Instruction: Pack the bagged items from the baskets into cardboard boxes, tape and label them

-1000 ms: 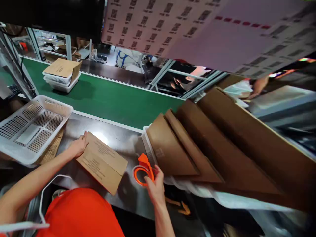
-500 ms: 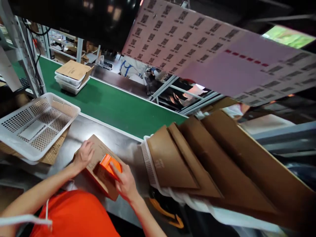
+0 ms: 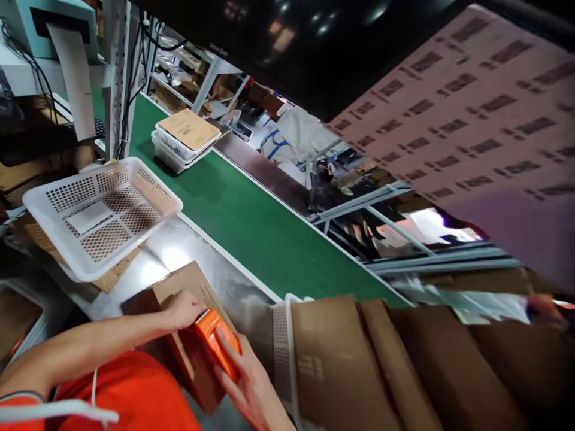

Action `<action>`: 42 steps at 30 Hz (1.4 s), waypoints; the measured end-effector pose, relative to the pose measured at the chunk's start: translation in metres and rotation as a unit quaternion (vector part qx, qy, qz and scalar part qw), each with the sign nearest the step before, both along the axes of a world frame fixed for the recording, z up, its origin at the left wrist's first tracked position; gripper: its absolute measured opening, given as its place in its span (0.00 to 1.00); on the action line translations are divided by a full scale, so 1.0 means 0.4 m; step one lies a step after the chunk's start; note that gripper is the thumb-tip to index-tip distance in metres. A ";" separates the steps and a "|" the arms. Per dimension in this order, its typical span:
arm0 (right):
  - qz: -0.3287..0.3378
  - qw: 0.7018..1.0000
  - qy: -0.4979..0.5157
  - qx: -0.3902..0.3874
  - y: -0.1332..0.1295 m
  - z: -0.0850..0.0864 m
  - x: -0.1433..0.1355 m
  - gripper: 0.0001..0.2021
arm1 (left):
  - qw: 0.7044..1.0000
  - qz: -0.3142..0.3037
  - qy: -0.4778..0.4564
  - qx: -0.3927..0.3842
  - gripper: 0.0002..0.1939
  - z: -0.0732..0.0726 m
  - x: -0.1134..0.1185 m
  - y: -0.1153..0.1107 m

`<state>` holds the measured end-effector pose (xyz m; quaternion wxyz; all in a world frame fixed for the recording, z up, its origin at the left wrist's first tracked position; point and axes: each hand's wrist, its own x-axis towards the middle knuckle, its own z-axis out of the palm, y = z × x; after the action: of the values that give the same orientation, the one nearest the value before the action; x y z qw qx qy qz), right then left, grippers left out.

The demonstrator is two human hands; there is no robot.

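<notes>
An orange tape dispenser (image 3: pixel 216 342) is held in my right hand (image 3: pixel 251 383), fingers wrapped round its side. Under it lies a brown cardboard box (image 3: pixel 188 287), tilted on the metal worktop in front of my orange shirt. My left hand (image 3: pixel 183 310) is closed at the front end of the dispenser, over the box's upper face; what its fingers pinch, if anything, is too small to make out.
A white perforated basket (image 3: pixel 103 218) rests on cardboard at the left. Beyond the worktop runs a green conveyor belt (image 3: pixel 269 239) carrying stacked baskets topped by a flat carton (image 3: pixel 188 129). Upright cardboard sheets (image 3: pixel 332 359) stand at the right. A black monitor (image 3: pixel 287 42) hangs above.
My left hand has moved from the box's far left edge to the dispenser's front, and its fingers have closed. The view has swung left, so the surroundings sit further right.
</notes>
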<state>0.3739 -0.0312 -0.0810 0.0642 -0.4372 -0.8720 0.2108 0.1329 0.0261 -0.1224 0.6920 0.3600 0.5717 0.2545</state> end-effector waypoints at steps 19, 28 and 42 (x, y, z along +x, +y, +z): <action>0.001 0.993 -0.090 -0.073 0.093 0.029 -0.042 0.34 | 0.943 0.039 0.324 0.065 0.20 -0.151 -0.305 0.276; -0.039 0.996 -0.081 -0.027 0.063 -0.009 -0.051 0.32 | 0.971 0.037 0.237 0.002 0.21 -0.306 -0.211 0.174; -0.052 0.996 -0.071 0.023 0.066 -0.049 -0.070 0.33 | 0.923 0.131 0.310 0.189 0.20 -0.100 -0.346 0.298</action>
<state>0.3460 -0.0049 -0.1008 0.0234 -0.4939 -0.8551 0.1558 -0.0057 0.1453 -0.1625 0.3598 0.4671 0.7408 0.3218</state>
